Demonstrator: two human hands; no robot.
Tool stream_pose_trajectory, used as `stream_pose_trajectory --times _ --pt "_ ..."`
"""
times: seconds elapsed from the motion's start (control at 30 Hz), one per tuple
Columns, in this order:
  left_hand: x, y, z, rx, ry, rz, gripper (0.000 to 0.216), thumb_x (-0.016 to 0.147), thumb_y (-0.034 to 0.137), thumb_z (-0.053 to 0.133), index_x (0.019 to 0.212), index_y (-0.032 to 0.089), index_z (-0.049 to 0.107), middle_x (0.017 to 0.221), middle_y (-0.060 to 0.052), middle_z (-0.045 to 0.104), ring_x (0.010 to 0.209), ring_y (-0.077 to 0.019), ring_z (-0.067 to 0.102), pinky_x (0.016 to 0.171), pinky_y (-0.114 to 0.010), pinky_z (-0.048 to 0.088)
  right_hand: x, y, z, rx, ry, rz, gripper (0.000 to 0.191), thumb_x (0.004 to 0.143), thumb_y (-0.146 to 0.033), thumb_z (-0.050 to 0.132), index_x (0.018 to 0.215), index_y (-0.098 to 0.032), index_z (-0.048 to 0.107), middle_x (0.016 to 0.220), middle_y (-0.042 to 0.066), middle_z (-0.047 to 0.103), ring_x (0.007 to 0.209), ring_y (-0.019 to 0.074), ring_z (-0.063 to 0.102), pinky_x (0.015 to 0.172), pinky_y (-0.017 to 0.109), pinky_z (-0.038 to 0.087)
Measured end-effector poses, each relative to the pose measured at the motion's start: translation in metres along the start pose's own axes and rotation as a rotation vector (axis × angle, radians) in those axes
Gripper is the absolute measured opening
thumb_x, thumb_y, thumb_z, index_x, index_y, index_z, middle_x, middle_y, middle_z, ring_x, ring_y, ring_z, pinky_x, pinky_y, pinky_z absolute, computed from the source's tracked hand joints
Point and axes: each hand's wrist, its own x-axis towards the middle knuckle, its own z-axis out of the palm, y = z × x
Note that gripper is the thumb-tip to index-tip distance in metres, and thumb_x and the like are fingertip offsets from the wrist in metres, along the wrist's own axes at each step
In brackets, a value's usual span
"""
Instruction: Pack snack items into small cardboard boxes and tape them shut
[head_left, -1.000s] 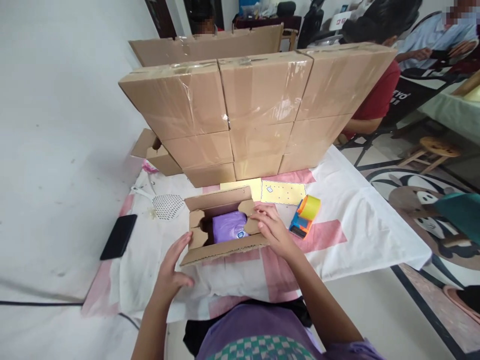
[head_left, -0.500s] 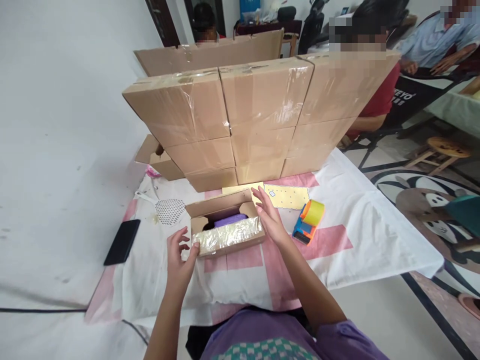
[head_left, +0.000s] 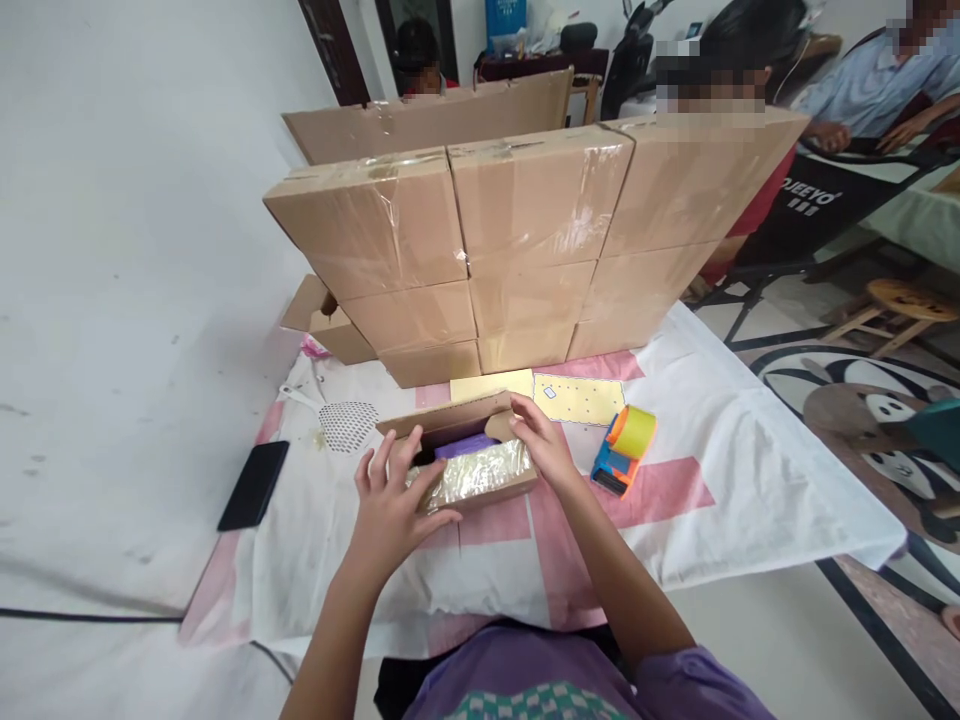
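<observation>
The cloth-covered table (head_left: pixel 780 480) ends just short of the person's body; its cloth runs on between the open box and that near edge, and more widely to the right past the tape dispenser (head_left: pixel 616 462). Behind, the stack of cartons (head_left: pixel 536 220) bounds the reach. The small open box (head_left: pixel 517 488) sits between the two hands, which are apart. The left hand (head_left: pixel 394 505), fingers spread, has moved from beside the box's left end to over it, touching it. The right hand (head_left: pixel 549 448) touches the right end; whether it grips, I cannot tell. The taped front flap (head_left: pixel 486 471), splayed outward a second ago, now leans inward, partly covering the purple packet (head_left: pixel 463 445) inside.
</observation>
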Motion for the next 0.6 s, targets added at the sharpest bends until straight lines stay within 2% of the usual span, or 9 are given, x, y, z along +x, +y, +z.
stream_pose_trajectory --times 0.07,0.17,0.27,0.37,0.5,0.6 --pt "0.009 0.0 0.002 0.045 0.006 0.035 0.046 0.077 0.062 0.078 0.108 0.029 0.072 0.156 -0.013 0.049 0.149 -0.0458 0.028 0.117 -0.063 0.021 -0.006 -0.001 -0.003 -0.029 0.022 -0.039 0.032 0.1 -0.039 0.04 0.124 -0.025 0.056 0.138 0.009 0.06 0.134 0.0216 0.054 0.11 0.036 0.043" --pt "0.014 -0.002 0.009 0.004 -0.047 0.047 0.039 0.086 0.055 0.072 0.115 0.028 0.069 0.152 -0.013 0.054 0.145 -0.0392 0.041 0.118 -0.06 0.021 -0.01 0.004 -0.006 -0.058 0.046 -0.076 0.023 0.099 -0.039 0.042 0.105 -0.024 0.058 0.128 0.01 0.063 0.129 0.0226 0.056 0.109 0.037 0.042" --pt "0.011 -0.001 0.017 -0.104 -0.145 0.078 0.046 0.095 0.046 0.065 0.135 0.024 0.057 0.145 -0.013 0.061 0.137 -0.0313 0.054 0.116 -0.05 0.03 -0.01 0.01 -0.005 -0.078 0.059 -0.02 0.019 0.093 -0.035 0.046 0.105 -0.023 0.056 0.122 0.008 0.063 0.119 0.0219 0.06 0.102 0.035 0.046" --pt "0.01 0.009 0.021 -0.084 -0.196 0.025 0.06 0.092 0.045 0.069 0.145 0.023 0.051 0.144 -0.014 0.061 0.138 -0.0332 0.053 0.114 -0.048 0.035 -0.01 0.012 -0.002 -0.015 0.065 0.036 0.02 0.089 -0.034 0.048 0.104 -0.024 0.054 0.115 0.006 0.063 0.104 0.0201 0.063 0.091 0.032 0.049" --pt "0.022 0.027 0.016 0.04 -0.295 -0.095 0.058 0.084 0.04 0.078 0.138 0.026 0.061 0.143 -0.013 0.061 0.133 -0.0358 0.055 0.11 -0.049 0.039 -0.003 0.014 0.001 0.108 0.101 0.032 0.018 0.085 -0.033 0.054 0.099 -0.024 0.056 0.103 0.003 0.063 0.088 0.0174 0.061 0.079 0.029 0.048" --pt "0.03 0.032 0.012 0.068 -0.335 -0.118 0.058 0.081 0.04 0.081 0.135 0.027 0.064 0.142 -0.011 0.062 0.128 -0.0352 0.057 0.106 -0.048 0.043 0.004 0.014 0.004 0.128 0.114 0.021 0.014 0.081 -0.03 0.057 0.093 -0.024 0.058 0.096 0.002 0.063 0.088 0.0181 0.062 0.078 0.03 0.048"
